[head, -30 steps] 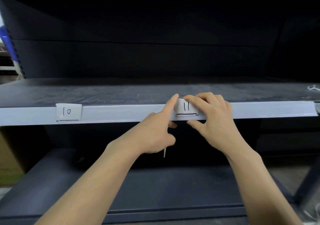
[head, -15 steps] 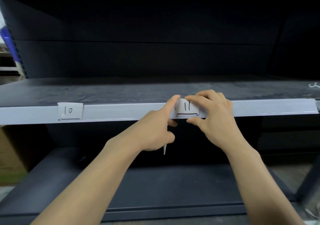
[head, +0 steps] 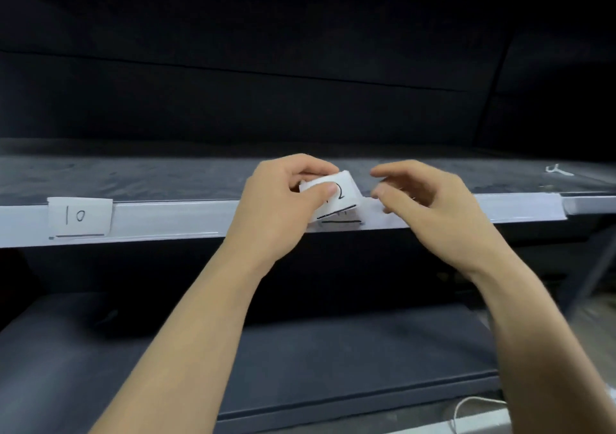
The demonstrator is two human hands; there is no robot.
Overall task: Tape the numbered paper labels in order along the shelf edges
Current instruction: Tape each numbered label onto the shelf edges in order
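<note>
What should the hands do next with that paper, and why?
Probably the right hand should pull the paper label from the left hand, which pinches it; label 10 is taped already and bare shelf edge lies to the right.

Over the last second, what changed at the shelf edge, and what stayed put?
The left hand lifted its index finger off label 11 and now pinches a loose label showing a 2 in front of it. The right hand came off label 11 and drew away to the right, fingers loosely curled. Label 10 and label 11 stay on the shelf edge.
</note>
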